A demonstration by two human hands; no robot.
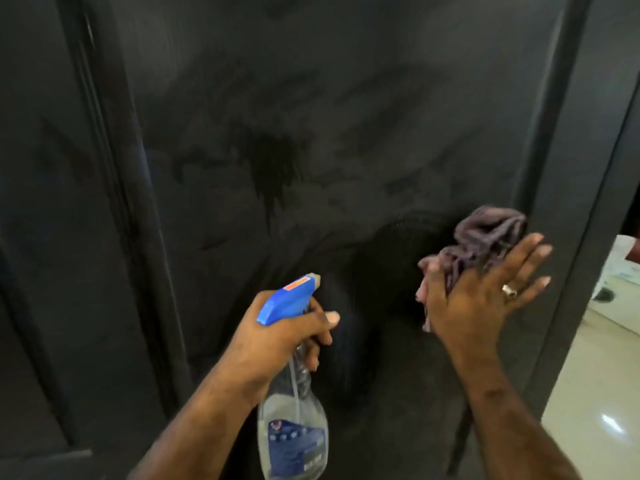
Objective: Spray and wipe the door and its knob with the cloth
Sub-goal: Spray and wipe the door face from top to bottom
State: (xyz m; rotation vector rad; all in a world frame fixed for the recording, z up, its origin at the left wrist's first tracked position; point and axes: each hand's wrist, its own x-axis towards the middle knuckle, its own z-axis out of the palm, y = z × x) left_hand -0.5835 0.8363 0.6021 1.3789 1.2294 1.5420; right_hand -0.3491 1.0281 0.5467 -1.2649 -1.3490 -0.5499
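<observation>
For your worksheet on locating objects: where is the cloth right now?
In the head view, the cloth is right of centre, pressed against the dark door under the right hand.

Bare forearms; silver ring (509,291) on right hand (485,299).

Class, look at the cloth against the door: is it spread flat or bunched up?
Bunched up. The cloth shows crumpled folds under the right hand, whose straight fingers press it against the door.
</observation>
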